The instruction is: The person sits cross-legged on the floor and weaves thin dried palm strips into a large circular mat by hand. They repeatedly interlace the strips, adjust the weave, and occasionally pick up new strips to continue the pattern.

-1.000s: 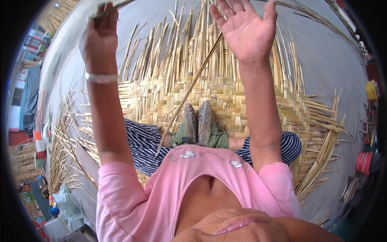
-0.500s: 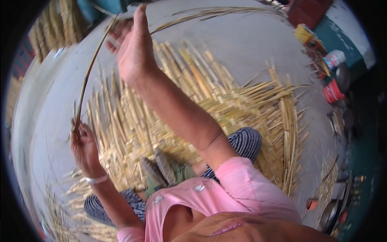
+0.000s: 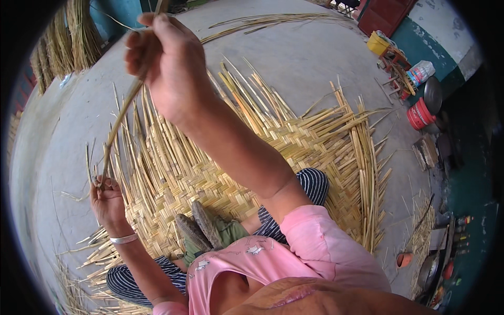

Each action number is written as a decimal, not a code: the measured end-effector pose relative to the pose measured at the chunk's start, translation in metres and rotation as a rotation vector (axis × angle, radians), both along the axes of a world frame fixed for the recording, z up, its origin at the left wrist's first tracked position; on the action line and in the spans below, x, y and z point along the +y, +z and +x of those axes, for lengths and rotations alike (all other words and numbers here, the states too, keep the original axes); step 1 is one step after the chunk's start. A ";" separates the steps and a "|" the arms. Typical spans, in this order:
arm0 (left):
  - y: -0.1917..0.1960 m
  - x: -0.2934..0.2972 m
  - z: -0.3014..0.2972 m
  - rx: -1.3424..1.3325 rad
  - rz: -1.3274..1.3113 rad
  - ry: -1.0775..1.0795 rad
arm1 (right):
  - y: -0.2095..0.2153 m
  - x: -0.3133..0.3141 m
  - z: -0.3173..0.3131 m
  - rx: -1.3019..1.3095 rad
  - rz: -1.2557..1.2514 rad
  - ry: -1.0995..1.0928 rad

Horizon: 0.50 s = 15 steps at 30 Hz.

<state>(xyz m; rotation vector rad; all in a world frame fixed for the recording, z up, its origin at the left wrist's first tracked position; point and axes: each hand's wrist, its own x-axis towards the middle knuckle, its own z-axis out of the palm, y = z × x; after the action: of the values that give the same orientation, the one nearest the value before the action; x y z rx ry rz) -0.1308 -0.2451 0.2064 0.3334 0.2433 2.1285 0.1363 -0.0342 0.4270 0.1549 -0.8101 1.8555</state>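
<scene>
A long thin reed strip [image 3: 119, 122] runs slanting between my two hands. My right hand [image 3: 169, 68] is raised near the top of the view, fingers closed around the strip's upper part. Lower left, my left hand [image 3: 106, 198], with a pale bangle on the wrist, pinches the strip's lower end just above the mat's loose ends. Under both lies a half-woven straw mat [image 3: 294, 142] with loose strips fanning out at its edges. I sit on it, feet together in the middle.
Grey concrete floor [image 3: 310, 52] surrounds the mat. Reed bundles [image 3: 68, 37] lean at the upper left, more strips lie at the top. A red bucket [image 3: 420, 114], a yellow container [image 3: 379, 43] and assorted clutter sit along the right wall.
My view has swung to the left. Both hands have come off the mat's far edge and taken hold of one strip, the right pulling up and closer, the left staying low at the mat's side.
</scene>
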 end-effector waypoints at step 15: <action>0.075 -0.137 -0.084 0.825 -1.039 1.327 | -0.290 0.057 0.142 -0.351 -0.528 -0.082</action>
<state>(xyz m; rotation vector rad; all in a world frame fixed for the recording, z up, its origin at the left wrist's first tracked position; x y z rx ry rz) -0.2146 -0.3820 0.2817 0.4408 2.4798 2.4727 0.2782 0.0232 0.1372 -0.5416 -0.5195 1.9790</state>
